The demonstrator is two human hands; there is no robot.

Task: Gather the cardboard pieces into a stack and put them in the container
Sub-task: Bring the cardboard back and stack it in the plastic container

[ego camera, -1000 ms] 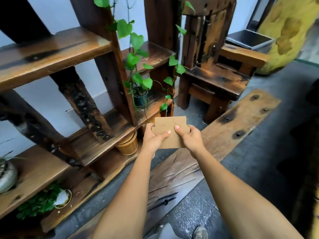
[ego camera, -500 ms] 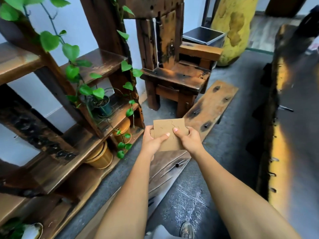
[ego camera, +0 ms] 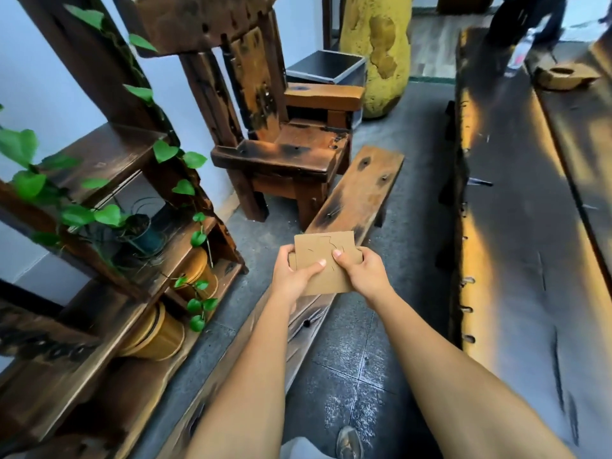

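Note:
A stack of brown cardboard pieces (ego camera: 319, 251) with cut lines on its top face is held in front of me over the floor. My left hand (ego camera: 293, 276) grips its left edge, thumb lying across the top. My right hand (ego camera: 362, 271) grips its right edge, thumb pressed on the top piece. A dark open box (ego camera: 326, 66), possibly the container, sits behind the wooden chair at the back.
A wooden shelf (ego camera: 109, 154) with trailing green plants and round wooden pots (ego camera: 155, 336) fills the left. A heavy wooden chair (ego camera: 284, 150) and a low plank bench (ego camera: 357, 190) stand ahead. A long dark wooden table (ego camera: 516, 200) runs along the right. Grey tiled floor lies between.
The view has swung right: the shelf slid left and the long table came into sight on the right. Both hands keep holding the cardboard stack the same way.

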